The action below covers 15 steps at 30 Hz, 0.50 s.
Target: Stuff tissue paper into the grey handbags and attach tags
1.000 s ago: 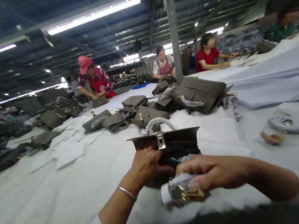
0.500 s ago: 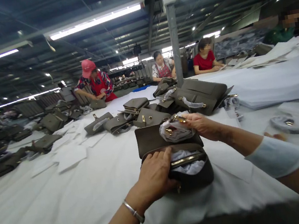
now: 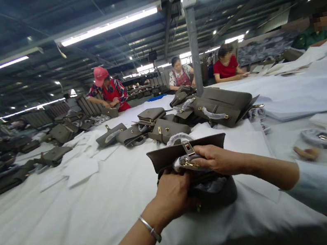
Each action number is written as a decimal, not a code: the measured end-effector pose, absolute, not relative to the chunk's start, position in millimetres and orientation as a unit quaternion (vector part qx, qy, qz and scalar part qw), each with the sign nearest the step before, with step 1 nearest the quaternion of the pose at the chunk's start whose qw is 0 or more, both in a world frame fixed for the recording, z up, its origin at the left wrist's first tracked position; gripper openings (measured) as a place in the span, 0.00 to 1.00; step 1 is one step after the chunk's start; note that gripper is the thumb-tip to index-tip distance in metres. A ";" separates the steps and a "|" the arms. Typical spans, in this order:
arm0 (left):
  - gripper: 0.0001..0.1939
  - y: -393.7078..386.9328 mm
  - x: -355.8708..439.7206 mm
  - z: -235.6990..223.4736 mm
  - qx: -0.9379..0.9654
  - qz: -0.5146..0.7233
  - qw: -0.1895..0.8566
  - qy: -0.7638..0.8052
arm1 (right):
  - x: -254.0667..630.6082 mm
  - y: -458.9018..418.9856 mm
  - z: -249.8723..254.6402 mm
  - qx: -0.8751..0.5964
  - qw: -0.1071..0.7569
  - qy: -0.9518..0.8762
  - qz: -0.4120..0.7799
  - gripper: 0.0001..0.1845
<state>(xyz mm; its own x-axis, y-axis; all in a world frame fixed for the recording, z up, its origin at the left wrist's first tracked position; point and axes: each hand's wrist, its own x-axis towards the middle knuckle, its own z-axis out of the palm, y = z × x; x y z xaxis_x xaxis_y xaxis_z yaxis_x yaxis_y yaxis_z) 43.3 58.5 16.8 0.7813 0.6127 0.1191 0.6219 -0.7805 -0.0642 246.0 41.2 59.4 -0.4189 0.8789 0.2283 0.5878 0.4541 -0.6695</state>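
The left hand (image 3: pixel 173 189) grasps the near edge of the open dark bag (image 3: pixel 217 193), which sits on the white-covered table (image 3: pixel 58 223). The right hand (image 3: pixel 219 158) pinches the wrapped strap (image 3: pixel 185 163) at the bag mouth, beneath the raised flap (image 3: pixel 169 156). It is better to keep the mouth wide and lay the strap flat, so the metal clip does not scratch the leather. Beyond lie other bags (image 3: pixel 223 102).

The handbag (image 3: pixel 214 191) is dark olive-grey, the cap (image 3: pixel 101 75) pinkish red, the cloth (image 3: pixel 43 226) white.
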 end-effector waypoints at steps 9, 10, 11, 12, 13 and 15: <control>0.38 56.4 44.0 18.1 -0.943 -0.082 0.045 -0.320 | 239.2 61.0 45.1 -0.518 0.234 -0.809 0.150 0.12; 0.35 56.8 44.4 18.7 -0.945 -0.075 0.043 -0.315 | 237.7 61.6 46.2 -0.526 0.231 -0.805 0.149 0.11; 0.32 57.3 44.8 19.3 -0.947 -0.066 0.042 -0.312 | 236.1 62.0 47.6 -0.536 0.222 -0.801 0.150 0.11; 0.28 57.9 45.0 19.9 -0.948 -0.057 0.043 -0.310 | 234.4 62.4 49.3 -0.545 0.208 -0.798 0.150 0.10; 0.26 58.3 45.0 20.5 -0.948 -0.053 0.045 -0.310 | 232.8 62.7 51.1 -0.556 0.193 -0.795 0.150 0.10; 0.25 58.3 44.8 21.0 -0.946 -0.065 0.050 -0.313 | 230.1 63.9 54.4 -0.572 0.175 -0.789 0.143 0.10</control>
<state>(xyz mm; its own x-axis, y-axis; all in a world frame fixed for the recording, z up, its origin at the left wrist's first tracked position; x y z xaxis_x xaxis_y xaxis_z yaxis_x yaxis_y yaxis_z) 44.8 58.3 21.0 0.7961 0.5850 0.1552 0.5981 -0.7996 -0.0539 230.1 63.9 54.4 -0.2844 0.9520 0.1133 0.8517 0.3051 -0.4259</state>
